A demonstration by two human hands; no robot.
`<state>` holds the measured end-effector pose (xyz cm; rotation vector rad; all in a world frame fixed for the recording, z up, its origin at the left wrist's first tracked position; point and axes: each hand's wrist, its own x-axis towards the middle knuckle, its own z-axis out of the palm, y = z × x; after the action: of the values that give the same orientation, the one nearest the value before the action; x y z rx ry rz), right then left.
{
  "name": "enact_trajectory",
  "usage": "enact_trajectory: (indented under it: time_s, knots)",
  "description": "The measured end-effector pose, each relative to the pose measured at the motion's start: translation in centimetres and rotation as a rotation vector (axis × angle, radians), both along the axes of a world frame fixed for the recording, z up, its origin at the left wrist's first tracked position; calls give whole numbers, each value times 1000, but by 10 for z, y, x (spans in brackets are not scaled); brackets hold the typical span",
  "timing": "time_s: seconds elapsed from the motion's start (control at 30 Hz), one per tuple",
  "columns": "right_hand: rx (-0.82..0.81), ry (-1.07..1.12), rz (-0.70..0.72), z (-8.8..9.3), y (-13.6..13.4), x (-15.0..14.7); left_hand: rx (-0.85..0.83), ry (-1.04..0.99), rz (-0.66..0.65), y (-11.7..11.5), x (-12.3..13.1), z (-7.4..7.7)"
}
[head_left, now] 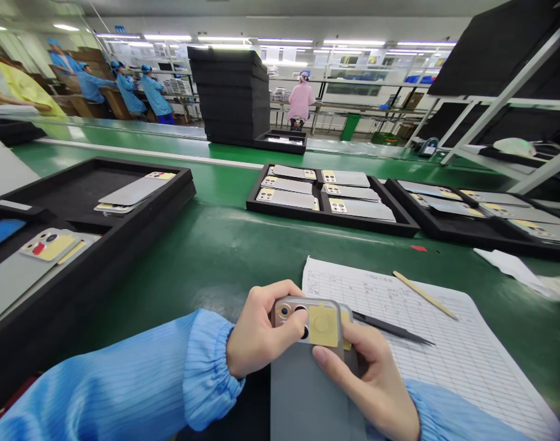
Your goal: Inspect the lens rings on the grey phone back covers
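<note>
A grey phone back cover (307,392) with camera holes and a square of yellow film (324,334) is held up in front of me. Behind its right edge a second cover (347,313) peeks out, also with yellow film. My left hand (256,331) grips the top left corner, its thumb pressed over the camera holes. My right hand (374,376) pinches the right side, thumb on the front below the film, fingers behind. Black tweezers (399,331) lie on a printed form (472,361) just beyond my right hand.
A wooden stick (424,295) rests on the form. Black foam trays (163,223) with phone covers stand at left, and more trays (401,226) at centre and right. Farther back rises a tall stack of black trays (236,92). A white cloth (513,269) lies right. Co-workers are in the background.
</note>
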<state>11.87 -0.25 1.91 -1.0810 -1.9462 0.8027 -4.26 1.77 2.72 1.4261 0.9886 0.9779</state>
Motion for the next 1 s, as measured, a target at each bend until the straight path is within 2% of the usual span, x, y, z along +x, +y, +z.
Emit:
enact_trajectory:
  time_s: [1.0]
  knots:
    - [34,-1,-31,0,-1,1,68,73,15,2,1,0]
